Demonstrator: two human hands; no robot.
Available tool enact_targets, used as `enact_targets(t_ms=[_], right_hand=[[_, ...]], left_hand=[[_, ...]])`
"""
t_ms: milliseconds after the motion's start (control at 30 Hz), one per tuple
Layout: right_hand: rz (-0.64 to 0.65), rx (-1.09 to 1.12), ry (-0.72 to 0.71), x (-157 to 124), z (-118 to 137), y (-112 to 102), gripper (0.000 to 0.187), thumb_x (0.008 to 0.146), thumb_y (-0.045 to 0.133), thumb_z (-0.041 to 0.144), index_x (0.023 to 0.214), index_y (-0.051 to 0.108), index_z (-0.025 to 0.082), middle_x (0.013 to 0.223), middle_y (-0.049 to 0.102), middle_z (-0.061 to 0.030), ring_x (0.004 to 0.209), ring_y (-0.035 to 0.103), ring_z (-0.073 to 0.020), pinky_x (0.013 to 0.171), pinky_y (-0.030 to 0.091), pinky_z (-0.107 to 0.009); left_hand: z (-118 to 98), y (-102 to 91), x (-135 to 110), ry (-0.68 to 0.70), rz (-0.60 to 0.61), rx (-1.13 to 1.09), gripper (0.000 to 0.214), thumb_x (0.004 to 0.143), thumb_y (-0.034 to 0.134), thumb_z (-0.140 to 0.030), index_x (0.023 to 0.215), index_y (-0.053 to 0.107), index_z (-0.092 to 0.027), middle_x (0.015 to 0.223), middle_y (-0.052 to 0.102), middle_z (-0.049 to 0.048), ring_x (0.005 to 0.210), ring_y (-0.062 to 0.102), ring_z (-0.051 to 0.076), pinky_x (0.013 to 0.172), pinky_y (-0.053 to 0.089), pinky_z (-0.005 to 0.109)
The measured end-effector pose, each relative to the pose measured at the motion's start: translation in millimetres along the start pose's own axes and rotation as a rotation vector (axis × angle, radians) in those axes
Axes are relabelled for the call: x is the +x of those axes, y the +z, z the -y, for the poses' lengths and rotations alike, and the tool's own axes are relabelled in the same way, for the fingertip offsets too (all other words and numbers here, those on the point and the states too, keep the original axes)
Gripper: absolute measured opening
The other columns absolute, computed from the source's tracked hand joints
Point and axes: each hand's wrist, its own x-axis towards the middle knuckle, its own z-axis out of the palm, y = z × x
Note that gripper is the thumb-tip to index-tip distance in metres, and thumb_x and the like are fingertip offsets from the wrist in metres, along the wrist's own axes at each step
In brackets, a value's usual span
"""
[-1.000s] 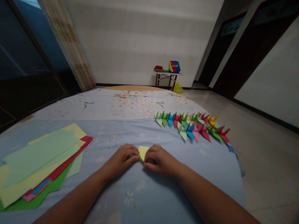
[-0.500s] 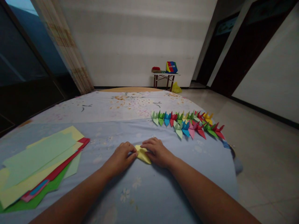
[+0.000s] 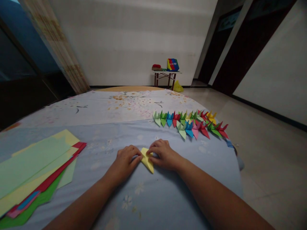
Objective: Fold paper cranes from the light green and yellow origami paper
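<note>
A small folded piece of yellow paper (image 3: 147, 162) lies on the light blue cloth between my hands, its narrow tip pointing toward me. My left hand (image 3: 128, 160) pinches its left edge between thumb and fingers. On the other side, my right hand (image 3: 163, 155) has its thumb and bent fingers closed on the right edge. The fingertips cover part of the paper's upper folds.
Sheets of coloured paper (image 3: 40, 166) are stacked at the left. Several folded paper cranes (image 3: 189, 125) stand in rows at the right, near the round table's edge. A small side table (image 3: 167, 72) with a colourful box (image 3: 173, 65) stands by the wall.
The yellow paper now sits more upright, its tip turned further toward me, and looks narrower. My right fingers have shifted slightly along its edge. The whole view has moved a little.
</note>
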Motion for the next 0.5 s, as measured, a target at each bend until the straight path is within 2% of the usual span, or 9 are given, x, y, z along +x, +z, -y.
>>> enact_targets(t_ms=[233,500], right_hand=[[0.018,0.006,0.02,1.0,0.8,-0.4,0.019,0.077,0.063,0.03,0.095,0.064,0.025,0.096,0.056,-0.0034,0.096,0.043,-0.0197,0.085,0.028,-0.036],[0.021,0.017,0.024,0.4,1.3,-0.2,0.018,0.077,0.063,0.029,0.095,0.064,0.024,0.096,0.055,-0.0041,0.096,0.043,-0.0203,0.084,0.029,-0.036]], left_hand=[[1.8,10.4,-3.0,0.012,-0.041,0.07,0.013,0.085,0.047,-0.031,0.085,0.058,-0.023,0.091,0.058,0.0014,0.091,0.051,0.02,0.084,0.034,0.038],[-1.1,12.7,-3.3,0.017,-0.051,0.132,0.011,0.086,0.046,-0.028,0.085,0.055,-0.022,0.09,0.057,0.0015,0.09,0.05,0.02,0.082,0.034,0.038]])
